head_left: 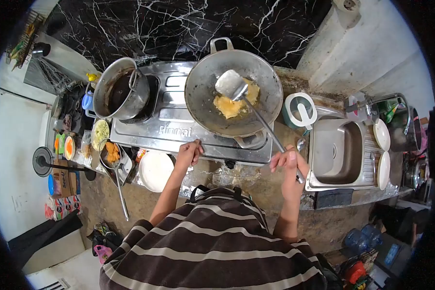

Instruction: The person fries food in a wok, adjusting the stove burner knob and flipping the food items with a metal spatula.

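Observation:
My right hand (291, 166) is closed around the handle of a metal spatula (266, 123). The spatula's broad blade (231, 84) is inside a large wok (198, 92), over a yellow-golden piece of frying food (229, 106) and partly covering it. Whether the blade touches the food I cannot tell. Resting by the front edge of the steel stove (174, 121), my left hand (190, 153) has its fingers curled in, with nothing visible in them. The wok sits on the stove's right side.
A deep pot (101, 99) with dark contents stands on the left burner. To the left are a strainer holding fried pieces (112, 153), a bowl of pale batter (155, 171) and a plate of chopped greens (100, 133). A lidded container (299, 113) and a sink (331, 150) lie right.

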### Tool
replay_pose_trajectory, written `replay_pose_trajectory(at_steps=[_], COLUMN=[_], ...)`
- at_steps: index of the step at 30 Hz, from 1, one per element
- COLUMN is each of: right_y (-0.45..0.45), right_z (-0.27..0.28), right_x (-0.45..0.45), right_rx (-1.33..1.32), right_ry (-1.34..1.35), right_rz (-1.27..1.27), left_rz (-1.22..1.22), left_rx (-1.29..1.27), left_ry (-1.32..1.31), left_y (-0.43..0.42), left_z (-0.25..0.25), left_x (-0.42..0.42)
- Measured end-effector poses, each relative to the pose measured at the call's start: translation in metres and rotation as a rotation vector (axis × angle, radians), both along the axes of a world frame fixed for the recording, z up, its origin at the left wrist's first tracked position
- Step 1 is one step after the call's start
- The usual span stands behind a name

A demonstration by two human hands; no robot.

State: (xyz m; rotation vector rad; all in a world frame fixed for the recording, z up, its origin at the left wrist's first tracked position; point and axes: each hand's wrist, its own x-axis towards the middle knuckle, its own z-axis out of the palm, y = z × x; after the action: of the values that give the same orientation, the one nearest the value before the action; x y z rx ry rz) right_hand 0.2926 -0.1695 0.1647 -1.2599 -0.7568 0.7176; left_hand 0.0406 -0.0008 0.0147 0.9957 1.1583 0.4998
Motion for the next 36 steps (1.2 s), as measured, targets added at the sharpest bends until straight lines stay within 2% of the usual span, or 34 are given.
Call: replay_pose_trajectory(at_steps=[2, 7, 9, 16, 18, 36], right_y=[0.001, 0.009, 0.011, 0.017, 0.017, 0.013], right_z=[-0.006, -0.006, -0.007, -0.008, -0.004, 0.002], right_x=[0.007, 0.002, 0.002, -0.003, -0.001, -0.022], right_rx=[-0.011, -0.009, -0.090, -0.123, -0.127, -0.143], right_ry=[-0.125, -0.153, -0.342, -0.462, -0.658, -0.763], right_rz=[-0.021, -0.080, -0.085, -0.058, 0.009, 0.097], left_rz=[0.007, -0.002, 0.006, 0.006, -0.001, -0.016], left_rx=[0.016, 0.020, 0.004, 0.006, 0.000, -0.001], left_ry=[0.002, -0.023, -0.014, -0.003, -0.007, -0.020], left_y=[-0.002, -0.002, -0.002, -0.001, -0.001, -0.001], left_z=[0.003, -0.001, 0.001, -0.002, -0.004, -0.003], left_x=[0.001, 0.000, 0.001, 0.000, -0.001, -0.002])
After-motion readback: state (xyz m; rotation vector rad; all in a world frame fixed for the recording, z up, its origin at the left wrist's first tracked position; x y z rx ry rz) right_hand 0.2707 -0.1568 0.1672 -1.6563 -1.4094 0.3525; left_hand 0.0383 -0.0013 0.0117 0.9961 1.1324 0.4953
